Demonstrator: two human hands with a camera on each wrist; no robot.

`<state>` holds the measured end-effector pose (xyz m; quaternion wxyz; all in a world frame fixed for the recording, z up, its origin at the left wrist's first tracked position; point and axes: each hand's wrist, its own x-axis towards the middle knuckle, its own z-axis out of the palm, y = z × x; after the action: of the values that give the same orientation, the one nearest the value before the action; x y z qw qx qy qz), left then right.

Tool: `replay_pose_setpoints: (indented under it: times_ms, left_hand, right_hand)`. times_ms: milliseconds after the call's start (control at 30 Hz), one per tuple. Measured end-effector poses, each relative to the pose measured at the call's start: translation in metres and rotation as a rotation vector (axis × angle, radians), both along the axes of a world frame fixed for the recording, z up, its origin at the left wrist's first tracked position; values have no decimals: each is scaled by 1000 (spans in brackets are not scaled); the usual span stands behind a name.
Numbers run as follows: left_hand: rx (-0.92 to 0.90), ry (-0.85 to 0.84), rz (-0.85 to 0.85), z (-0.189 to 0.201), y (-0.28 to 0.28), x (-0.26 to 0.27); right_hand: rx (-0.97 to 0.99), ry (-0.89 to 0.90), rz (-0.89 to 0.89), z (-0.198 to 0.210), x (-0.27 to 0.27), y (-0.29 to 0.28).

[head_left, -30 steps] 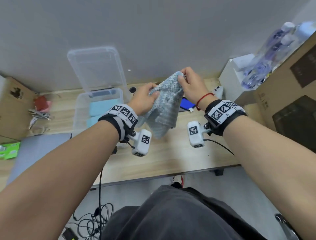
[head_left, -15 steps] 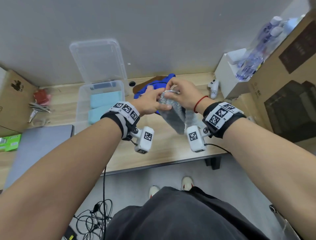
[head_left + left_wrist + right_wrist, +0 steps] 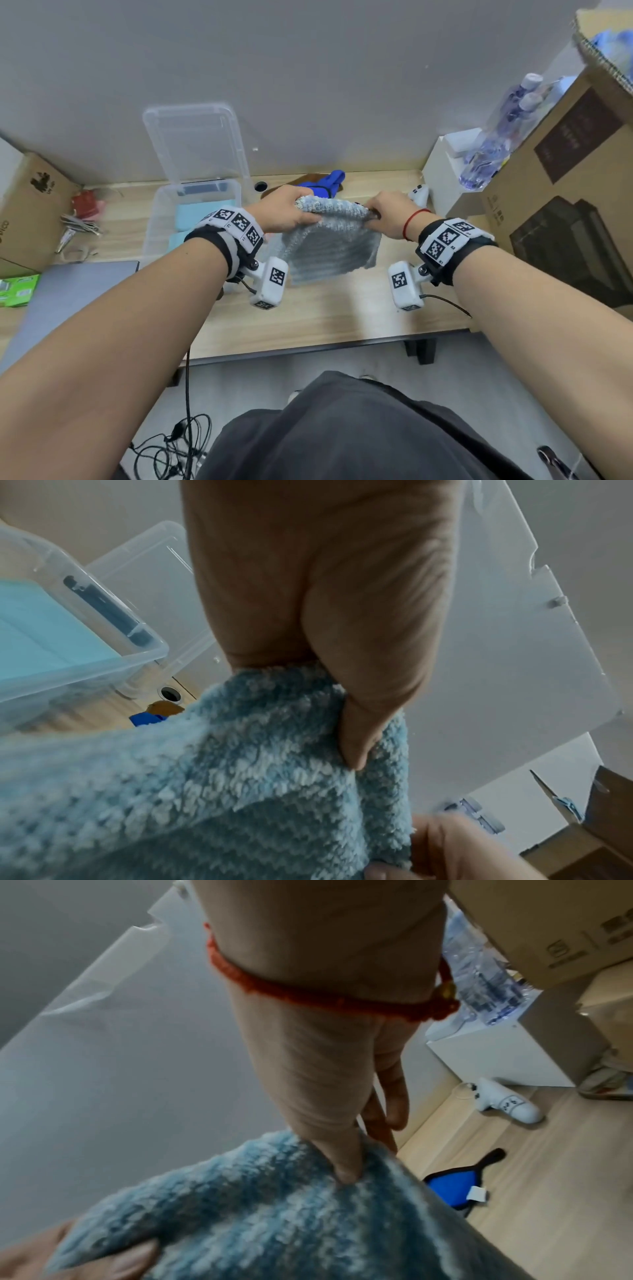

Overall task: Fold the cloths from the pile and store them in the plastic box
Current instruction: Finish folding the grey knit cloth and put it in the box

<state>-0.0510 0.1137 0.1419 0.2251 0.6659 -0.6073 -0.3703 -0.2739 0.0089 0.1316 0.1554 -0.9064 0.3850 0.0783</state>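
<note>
Right now both hands hold a fluffy blue-grey knitted cloth [image 3: 330, 240] up above the pale wooden desk [image 3: 325, 318], stretched between them by its top edge. The left hand [image 3: 286, 214] has its fingers curled over one upper corner, thumb [image 3: 369, 723] pressed into the pile; the right hand [image 3: 388, 216] pinches the other corner, its thumb [image 3: 342, 1161] dug into the fabric. The cloth hangs limp, so it looks soft, light and floppy, with no stiffness to keep a crease by itself. Corners and edges seem the best places to grip, since the fuzzy pile gives the fingers purchase. To the left stands the clear plastic box [image 3: 157, 219], open, with folded pale-blue cloths [image 3: 195, 216] inside.
</note>
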Motion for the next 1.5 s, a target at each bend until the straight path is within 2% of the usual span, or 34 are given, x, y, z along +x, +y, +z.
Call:
replay_pose_setpoints:
  times_ms: [67, 200, 333, 400, 567, 667, 833, 1000, 1133, 1233, 1333, 1500]
  left_hand:
    - [-9, 65, 19, 7, -1, 0]
    - [16, 128, 73, 11, -6, -1]
    - [29, 109, 186, 6, -15, 0]
    - [29, 116, 153, 6, -17, 1]
    - [24, -101, 117, -1, -17, 7]
    - [-4, -124, 131, -10, -20, 7]
    - [37, -124, -6, -20, -25, -15]
    - [33, -224, -44, -26, -35, -28]
    - [57, -201, -68, -18, -37, -23]
    - [44, -314, -84, -22, -37, -13]
    - [130, -385, -91, -29, -34, 1]
    - [136, -363, 31, -40, -23, 23]
  right_hand:
    - [42, -64, -58, -4, -4, -3]
    - [173, -345, -221, -10, -9, -10]
    - [84, -454, -229, -8, -9, -18]
    - [95, -420, -225, -8, -10, -22]
    - [139, -244, -206, -18, -18, -24]
    - [173, -212, -131, -19, -17, -21]
    - [200, -291, 52, 2, 7, -14]
    - [330, -370, 109, 19, 19, -20]
    - [235, -322, 77, 23, 12, -31]
    - [157, -278, 25, 18, 5, -38]
    - [143, -213, -15, 9, -1, -40]
    - [39, -144, -115, -15, -20, -49]
